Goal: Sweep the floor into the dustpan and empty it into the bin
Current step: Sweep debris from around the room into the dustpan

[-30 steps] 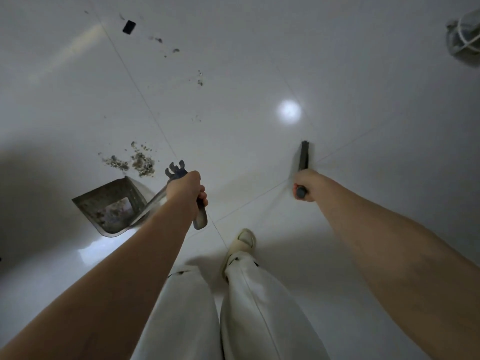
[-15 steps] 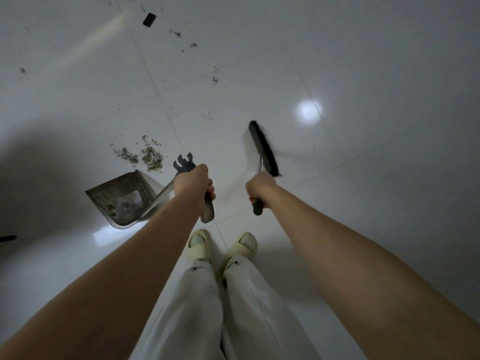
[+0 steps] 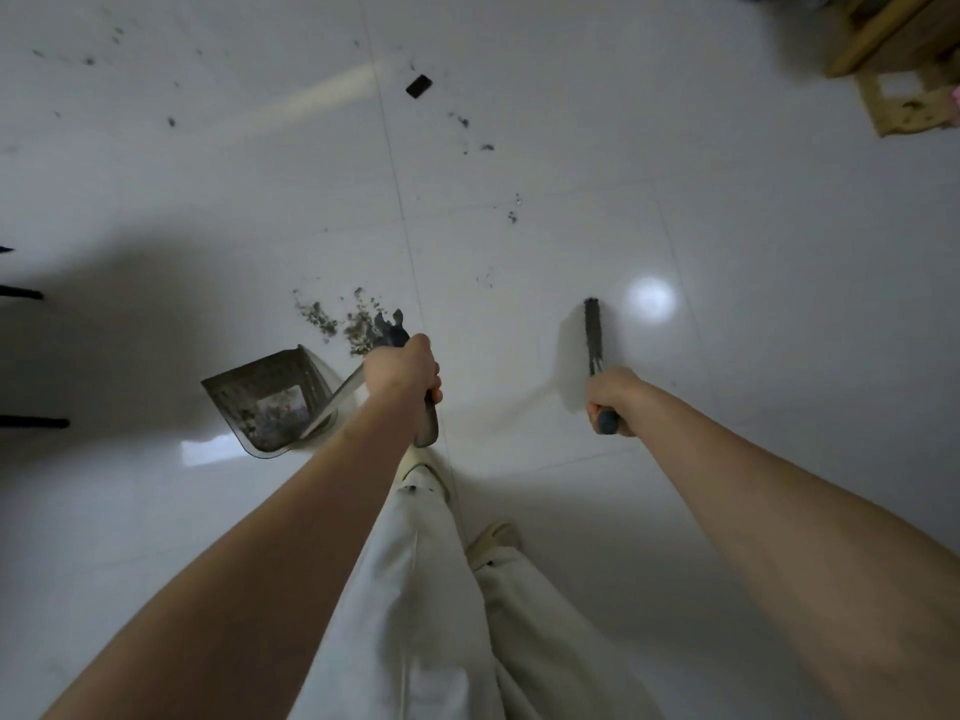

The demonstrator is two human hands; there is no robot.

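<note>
Broom (image 3: 592, 324) swung rightward, fingers (image 3: 597, 407) round handle

**Floor, dustpan and broom seen from above**

Left hand (image 3: 402, 374): grips the dustpan handle (image 3: 428, 426). Dustpan (image 3: 265, 400): some debris inside, mouth facing lower left. Right hand (image 3: 613, 397): grips the broom handle (image 3: 607, 420); broom head (image 3: 593, 327) blurred. Dirt pile (image 3: 337, 319): just beyond the dustpan. White tiled floor (image 3: 727, 226): scattered specks, a small black object (image 3: 418, 86). Wooden furniture (image 3: 893, 59): upper right corner.

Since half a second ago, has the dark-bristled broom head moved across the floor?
Yes. The dark-bristled broom head has swung right, away from the dirt pile, and now lies just left of the round light reflection.
</note>
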